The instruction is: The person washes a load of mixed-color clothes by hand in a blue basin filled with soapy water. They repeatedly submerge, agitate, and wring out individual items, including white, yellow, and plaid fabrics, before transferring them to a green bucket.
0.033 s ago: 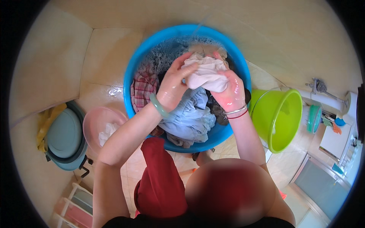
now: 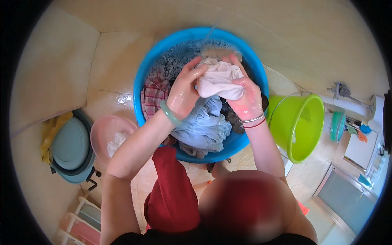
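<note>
Between my two hands I hold a wet, pale pink-white piece of cloth (image 2: 220,80) over a large blue tub (image 2: 139,83). My left hand (image 2: 184,87) is closed on its left edge, a green bangle on that wrist. My right hand (image 2: 248,94) grips the right side, with the thumb lying over the cloth. Below them in the tub lie a light blue garment (image 2: 206,126), a red plaid cloth (image 2: 155,96) and dark cloth (image 2: 233,116). Suds (image 2: 171,61) float on the water at the far side. The cloth's exact kind cannot be made out.
A lime green bucket (image 2: 304,134) stands tilted right of the tub. On the left are a pink basin (image 2: 98,139) holding white cloth (image 2: 117,143) and a grey-green folding basin (image 2: 70,143). A white rack (image 2: 79,212) stands lower left; tiled walls rise behind.
The pink-white cloth has shifted slightly and is bunched differently between my hands. My left fingers have moved a little; both hands still grip it over the tub.
</note>
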`<control>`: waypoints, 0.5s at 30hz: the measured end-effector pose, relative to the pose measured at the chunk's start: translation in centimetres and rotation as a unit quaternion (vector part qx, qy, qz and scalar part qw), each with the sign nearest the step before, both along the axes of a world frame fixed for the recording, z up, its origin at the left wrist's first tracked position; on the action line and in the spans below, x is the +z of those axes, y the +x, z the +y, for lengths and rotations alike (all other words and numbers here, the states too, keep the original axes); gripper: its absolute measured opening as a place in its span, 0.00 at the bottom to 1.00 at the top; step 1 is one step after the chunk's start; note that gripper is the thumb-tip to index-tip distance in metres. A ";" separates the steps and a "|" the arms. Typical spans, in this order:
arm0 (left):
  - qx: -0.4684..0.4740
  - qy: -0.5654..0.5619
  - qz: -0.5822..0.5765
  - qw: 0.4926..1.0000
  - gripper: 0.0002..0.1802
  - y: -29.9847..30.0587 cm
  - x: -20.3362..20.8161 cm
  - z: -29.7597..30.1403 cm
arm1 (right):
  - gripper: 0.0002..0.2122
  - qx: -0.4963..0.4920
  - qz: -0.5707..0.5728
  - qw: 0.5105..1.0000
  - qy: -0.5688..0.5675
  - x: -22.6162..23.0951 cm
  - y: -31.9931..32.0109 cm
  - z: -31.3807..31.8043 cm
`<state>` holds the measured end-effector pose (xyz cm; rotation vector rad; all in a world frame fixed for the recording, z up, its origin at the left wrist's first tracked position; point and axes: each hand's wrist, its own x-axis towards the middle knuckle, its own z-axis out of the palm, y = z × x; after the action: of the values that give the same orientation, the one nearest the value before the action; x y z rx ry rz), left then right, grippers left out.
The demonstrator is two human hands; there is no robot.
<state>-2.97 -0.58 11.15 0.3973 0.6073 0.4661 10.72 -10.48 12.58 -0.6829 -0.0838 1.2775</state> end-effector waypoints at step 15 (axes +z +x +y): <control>-0.121 0.107 -0.044 0.986 0.28 -1.7 10.7 -0.9 | 0.14 -0.031 -0.139 0.988 -0.059 7.0 -1.8 -6.9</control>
<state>-4.72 -1.46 21.85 0.6446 0.4167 0.3145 8.91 -17.37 19.60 -0.9569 -0.2137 1.1284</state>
